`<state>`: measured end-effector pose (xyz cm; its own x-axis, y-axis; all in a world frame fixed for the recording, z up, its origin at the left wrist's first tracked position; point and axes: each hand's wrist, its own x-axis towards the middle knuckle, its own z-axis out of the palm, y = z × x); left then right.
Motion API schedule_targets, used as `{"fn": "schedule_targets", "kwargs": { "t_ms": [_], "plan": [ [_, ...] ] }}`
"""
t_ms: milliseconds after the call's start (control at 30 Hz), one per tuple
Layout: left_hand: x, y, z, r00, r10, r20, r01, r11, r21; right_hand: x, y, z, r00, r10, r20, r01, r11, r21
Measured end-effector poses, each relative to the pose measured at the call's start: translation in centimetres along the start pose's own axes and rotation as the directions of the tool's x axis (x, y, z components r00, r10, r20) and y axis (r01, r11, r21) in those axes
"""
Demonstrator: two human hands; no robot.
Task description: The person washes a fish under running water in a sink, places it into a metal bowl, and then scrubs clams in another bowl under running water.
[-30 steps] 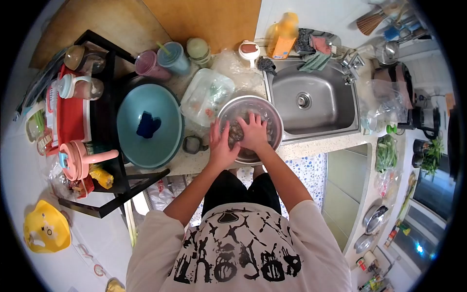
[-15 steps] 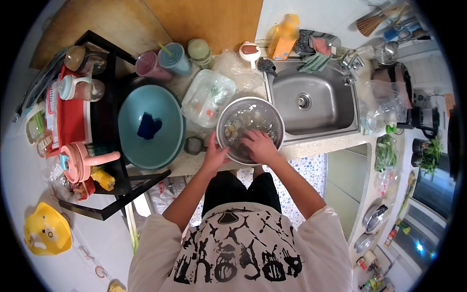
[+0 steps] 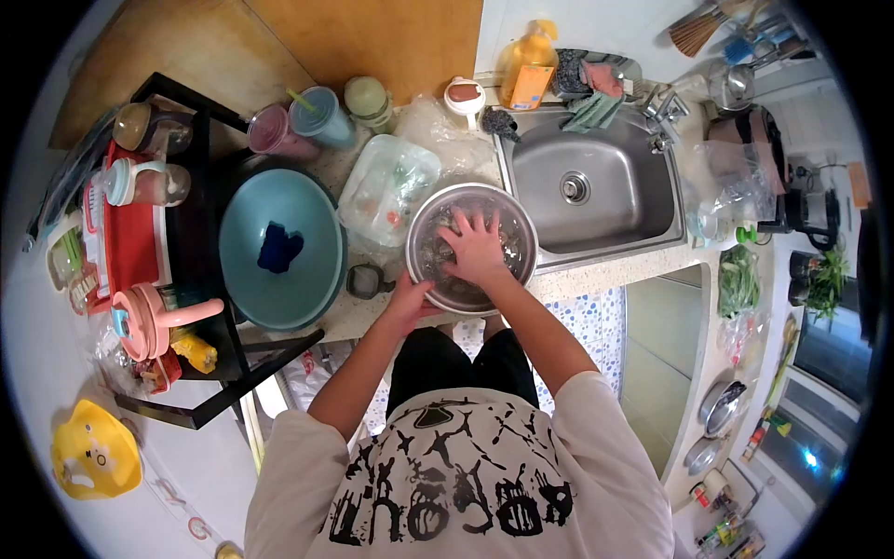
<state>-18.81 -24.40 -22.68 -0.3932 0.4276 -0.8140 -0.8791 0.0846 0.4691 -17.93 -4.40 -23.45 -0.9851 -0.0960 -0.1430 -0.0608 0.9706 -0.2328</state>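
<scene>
A round metal bowl [image 3: 531,219] stands at the counter's front edge, left of the sink. In it lie water and small dark and light pieces, too unclear to name. My left hand [image 3: 408,304] grips the bowl's near-left rim, thumb up at the edge. Fingers spread wide, my right hand [image 3: 476,254] reaches into the bowl, over or touching the contents; which of the two I cannot tell. Just behind the bowl sits a clear plastic container [image 3: 386,186] with red and green bits inside. A small grey cup [image 3: 369,280] stands beside my left hand.
To the right is a steel sink [image 3: 596,154] with a faucet [image 3: 666,107]. A large blue basin [image 3: 244,219] holding a dark blue cloth [image 3: 279,246] stands left, beside a black rack [image 3: 270,368]. An orange bottle [image 3: 531,70] and lidded cups [image 3: 319,116] line the back.
My right hand has moved up and slightly left within the bowl, and its fingers have spread out. My left hand stays at the bowl's rim. The whole view has shifted slightly.
</scene>
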Motion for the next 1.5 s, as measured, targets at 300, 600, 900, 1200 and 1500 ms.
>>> {"fn": "schedule_targets", "kwargs": {
  "t_ms": [300, 600, 900, 1200, 1500],
  "plan": [
    [1.9, -1.7, -1.0, 0.994, -0.032, 0.104, 0.041, 0.996, -0.084, -3.5, 1.1, -5.1, 0.947, 0.092, 0.307, -0.086, 0.996, -0.034],
    [1.0, -0.8, 0.1, 0.991, -0.007, 0.132, 0.013, 0.999, -0.049, -4.9, -1.1, -0.8, 0.998, -0.068, 0.014, 0.065, 0.985, 0.160],
    [0.9, -1.3, 0.0, 0.986, 0.023, 0.163, -0.009, 0.996, -0.085, -0.5, 0.2, -1.8, 0.998, -0.043, 0.052, 0.043, 0.999, -0.008],
    [0.8, -0.9, 0.5, 0.992, 0.010, 0.124, -0.002, 0.998, -0.065, -2.2, 3.0, -2.5, 0.944, 0.189, 0.270, -0.217, 0.973, 0.076],
    [1.6, -1.0, -0.8, 0.981, -0.030, 0.193, 0.044, 0.997, -0.070, -6.1, 1.2, -2.1, 0.983, -0.059, 0.175, 0.004, 0.954, 0.301]
  ]
}}
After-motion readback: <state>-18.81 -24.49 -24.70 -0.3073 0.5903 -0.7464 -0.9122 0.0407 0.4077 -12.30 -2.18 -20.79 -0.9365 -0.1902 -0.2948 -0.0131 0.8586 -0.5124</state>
